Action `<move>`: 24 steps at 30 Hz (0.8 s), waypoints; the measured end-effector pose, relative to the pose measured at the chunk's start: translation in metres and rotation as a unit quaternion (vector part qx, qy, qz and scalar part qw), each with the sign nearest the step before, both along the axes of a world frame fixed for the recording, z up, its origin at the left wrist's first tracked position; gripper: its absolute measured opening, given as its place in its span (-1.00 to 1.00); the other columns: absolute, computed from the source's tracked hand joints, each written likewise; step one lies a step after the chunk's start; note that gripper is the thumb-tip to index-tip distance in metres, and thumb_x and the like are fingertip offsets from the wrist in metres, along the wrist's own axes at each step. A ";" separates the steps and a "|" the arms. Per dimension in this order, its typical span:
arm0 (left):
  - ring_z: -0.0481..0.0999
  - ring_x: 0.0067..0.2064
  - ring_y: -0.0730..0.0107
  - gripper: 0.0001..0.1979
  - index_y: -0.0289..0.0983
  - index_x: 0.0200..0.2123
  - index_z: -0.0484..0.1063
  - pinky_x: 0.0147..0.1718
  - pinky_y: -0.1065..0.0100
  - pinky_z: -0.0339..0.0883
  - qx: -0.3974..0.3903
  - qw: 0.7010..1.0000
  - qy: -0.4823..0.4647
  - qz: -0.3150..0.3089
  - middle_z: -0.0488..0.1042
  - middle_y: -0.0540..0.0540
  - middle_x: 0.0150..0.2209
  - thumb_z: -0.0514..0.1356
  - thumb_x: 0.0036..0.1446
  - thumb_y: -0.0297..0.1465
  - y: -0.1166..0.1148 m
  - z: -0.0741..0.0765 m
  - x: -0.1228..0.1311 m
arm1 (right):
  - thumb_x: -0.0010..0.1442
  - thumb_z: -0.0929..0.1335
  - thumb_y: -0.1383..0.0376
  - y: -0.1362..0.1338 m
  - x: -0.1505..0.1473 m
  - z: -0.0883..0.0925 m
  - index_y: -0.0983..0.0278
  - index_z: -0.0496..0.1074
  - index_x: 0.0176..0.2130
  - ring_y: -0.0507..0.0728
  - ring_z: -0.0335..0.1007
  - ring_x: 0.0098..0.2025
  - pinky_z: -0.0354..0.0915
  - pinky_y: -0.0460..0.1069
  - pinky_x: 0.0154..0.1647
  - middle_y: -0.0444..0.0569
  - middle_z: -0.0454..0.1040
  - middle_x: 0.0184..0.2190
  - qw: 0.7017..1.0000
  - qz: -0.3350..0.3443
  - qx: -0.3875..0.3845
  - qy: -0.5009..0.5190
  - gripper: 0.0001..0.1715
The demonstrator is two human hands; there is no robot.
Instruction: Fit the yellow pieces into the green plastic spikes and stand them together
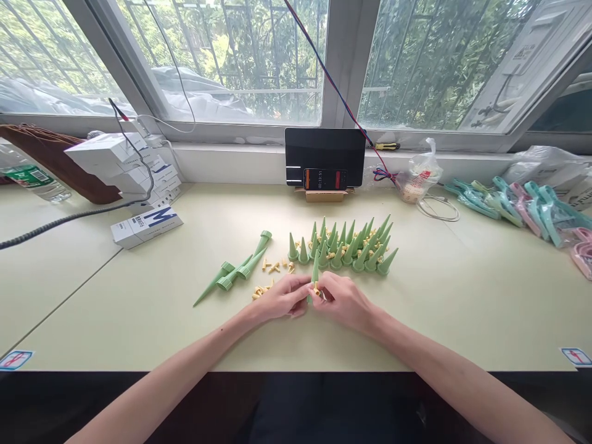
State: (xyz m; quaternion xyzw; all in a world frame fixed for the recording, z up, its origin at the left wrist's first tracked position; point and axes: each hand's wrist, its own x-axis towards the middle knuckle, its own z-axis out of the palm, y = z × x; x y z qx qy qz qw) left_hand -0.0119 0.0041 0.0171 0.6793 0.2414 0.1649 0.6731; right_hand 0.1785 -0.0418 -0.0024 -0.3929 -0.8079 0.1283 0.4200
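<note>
1. A pale yellow-green tabletop (462,308) runs along under a barred window (231,61). Its dark near edge is closest to the camera, and both bare forearms reach in over it.
2. The left hand (283,299) and right hand (345,300) meet at the middle of the table, fingertips together. The left fingers are closed around the wide lower end of a green plastic cone spike (315,270), which points up and away. The right thumb and forefinger are pinched on a small yellow plastic fitting (317,290) at that same end. Whether it is seated inside cannot be told.
3. The spike looks light, stiff and smooth, so the ribbed wide end is probably the best place to grip it. The fitting is tiny and probably easy to drop, so it calls for a fingertip pinch.
4. Just beyond the left hand lie loose yellow fittings (275,267). Further left, a few long green spikes (240,271) lie flat on the table.
5. Behind the hands, a cluster of upright green cones (346,246) stands on its wide ends.
6. Farther back, a phone (325,179) leans on a dark panel (325,151). There are white cartons (145,225) to the left, and a plastic bag (419,176) and pastel plastic clips (522,203) to the right.
</note>
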 end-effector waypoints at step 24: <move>0.07 -0.61 0.63 -0.65 -0.32 -0.31 0.37 -0.69 0.50 -0.06 0.192 0.972 0.020 0.133 0.20 0.07 -0.51 0.06 0.36 -0.15 -0.004 -0.002 0.004 | 0.32 0.28 0.38 0.003 0.005 0.000 0.24 0.34 -0.32 -0.02 0.13 -0.58 0.13 -0.10 -0.54 -0.19 0.25 -0.53 0.997 -0.023 0.025 0.069 -0.86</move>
